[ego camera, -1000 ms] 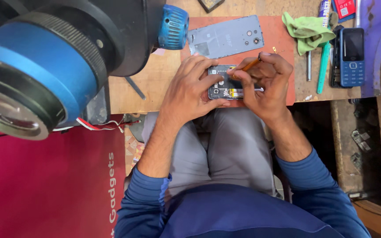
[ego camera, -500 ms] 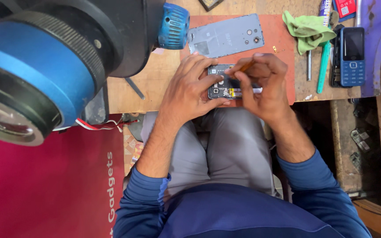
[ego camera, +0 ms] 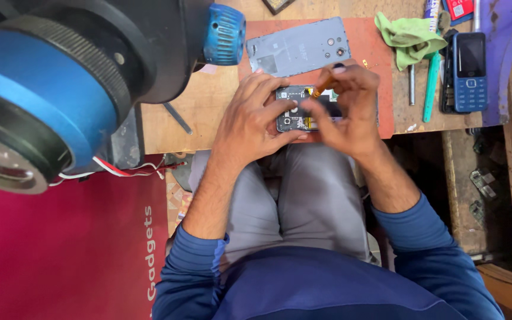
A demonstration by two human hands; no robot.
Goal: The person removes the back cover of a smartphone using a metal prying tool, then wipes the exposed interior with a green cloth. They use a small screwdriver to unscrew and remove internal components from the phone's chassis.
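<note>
- Your left hand clamps the opened phone on the red mat at the tabletop's near edge.
- Your right hand pinches an orange-handled screwdriver, tip down on the phone's upper part.
- The grey back cover lies at 12 o'clock of the phone.

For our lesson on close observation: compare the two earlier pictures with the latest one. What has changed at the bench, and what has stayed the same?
The right hand has turned the orange-handled tool more upright, its tip toward the top of the opened phone; it keeps its grip. The left hand still steadies the phone. The grey back cover, green cloth and blue keypad phone have not moved.
</note>
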